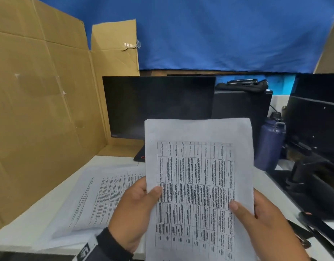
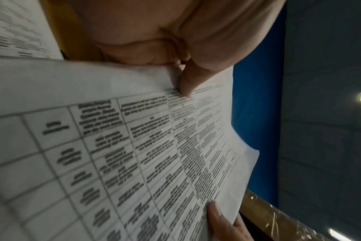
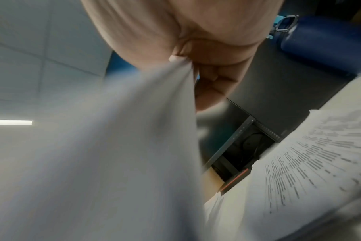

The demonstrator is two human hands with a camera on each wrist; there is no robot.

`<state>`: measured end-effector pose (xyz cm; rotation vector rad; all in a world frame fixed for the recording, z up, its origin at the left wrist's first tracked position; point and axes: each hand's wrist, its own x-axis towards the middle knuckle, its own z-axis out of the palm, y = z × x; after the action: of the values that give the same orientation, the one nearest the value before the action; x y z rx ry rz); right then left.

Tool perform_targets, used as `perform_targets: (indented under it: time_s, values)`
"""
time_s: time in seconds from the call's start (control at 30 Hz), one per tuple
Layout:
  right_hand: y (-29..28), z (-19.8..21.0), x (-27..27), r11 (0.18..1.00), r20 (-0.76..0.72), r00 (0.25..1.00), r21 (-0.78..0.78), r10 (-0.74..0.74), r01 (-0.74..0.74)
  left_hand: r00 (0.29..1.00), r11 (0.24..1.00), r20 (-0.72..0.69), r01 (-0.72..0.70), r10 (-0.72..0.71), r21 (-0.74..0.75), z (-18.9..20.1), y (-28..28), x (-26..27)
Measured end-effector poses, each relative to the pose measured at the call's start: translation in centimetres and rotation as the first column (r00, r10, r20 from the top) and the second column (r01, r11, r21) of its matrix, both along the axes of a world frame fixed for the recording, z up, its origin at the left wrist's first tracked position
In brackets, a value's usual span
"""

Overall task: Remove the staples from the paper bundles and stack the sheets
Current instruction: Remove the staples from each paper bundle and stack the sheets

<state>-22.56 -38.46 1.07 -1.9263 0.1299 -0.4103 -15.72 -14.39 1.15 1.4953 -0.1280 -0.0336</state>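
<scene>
A blue cloth hangs across the back wall at twelve o'clock. Brown cardboard stands at nine o'clock beside a dark monitor. A navy bottle stands at three o'clock on the white worktop. A ceiling light glows overhead.

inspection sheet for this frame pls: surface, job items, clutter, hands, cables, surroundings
Surface: white desk, partly covered by paper.
Job's things: paper bundle held upright; stack of printed sheets flat on the desk to its left. No staple made out.
Clutter: blue water bottle; dark tools at the right edge, type unclear.
Grippers: left hand and right hand each grip a side of the bundle.
Cables: nothing seen.
Surroundings: monitor, cardboard panels, blue cloth.
</scene>
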Motion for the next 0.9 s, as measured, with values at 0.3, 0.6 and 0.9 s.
perform_targets:
  time_s: [0.3,0.6,0.9]
  values:
    - [-0.1,-0.2,-0.1,0.981,0.301,0.934,0.035,-0.193,0.191,0.932,1.000,0.360,0.031,-0.029,0.002,2.3,-1.2,-1.6]
    - [-0.3,-2.2,1.2,0.993,0.192,0.978,-0.071,-0.074,0.089,0.984,0.998,0.174,-0.053,0.046,0.036,-1.7,-2.1,0.0]
    - [0.3,-3.6,1.5,0.986,0.180,0.982,-0.146,-0.058,0.085,0.985,0.991,0.173,-0.048,0.026,0.125,-1.9,-2.9,-0.3]
